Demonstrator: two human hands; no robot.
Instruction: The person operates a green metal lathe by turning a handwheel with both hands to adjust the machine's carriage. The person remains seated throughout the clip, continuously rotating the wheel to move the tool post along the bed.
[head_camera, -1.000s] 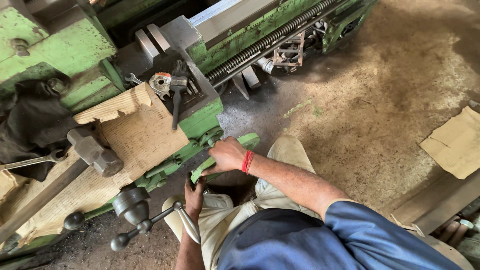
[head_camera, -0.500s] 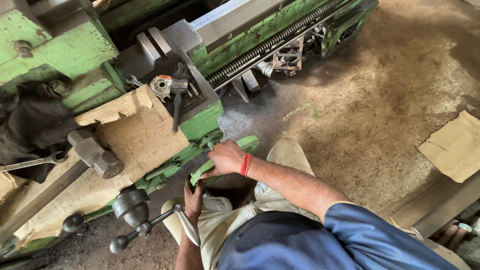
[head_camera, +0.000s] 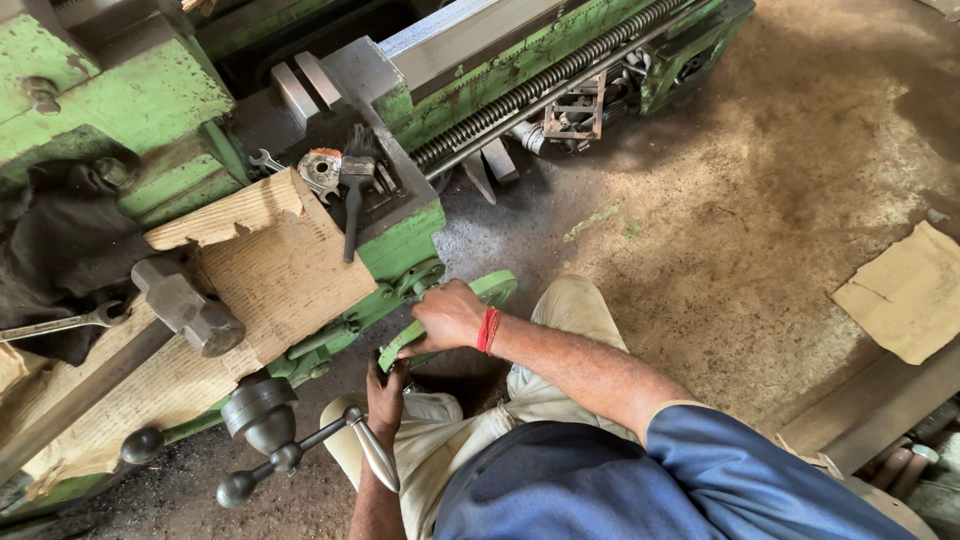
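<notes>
I crouch beside a green lathe (head_camera: 480, 95). My right hand (head_camera: 448, 318), a red thread around its wrist, is closed over a curved green metal plate (head_camera: 497, 288) that slants down from the lathe's apron. My left hand (head_camera: 386, 398) reaches up from below to the plate's lower end, its fingers against it. The plate's edge hides whether they grip it. A grey handwheel with ball-ended levers (head_camera: 265, 415) juts out just left of my left hand.
Torn cardboard (head_camera: 280, 270) covers the lathe bed, with a heavy hammer (head_camera: 185, 305) lying on it. A black brush (head_camera: 352, 200), a spanner (head_camera: 60, 322) and a dark cloth (head_camera: 60, 250) lie nearby. A cardboard piece (head_camera: 905, 290) rests on the dirt floor to the right.
Both hands stay at the green plate. Only the view has shifted slightly.
</notes>
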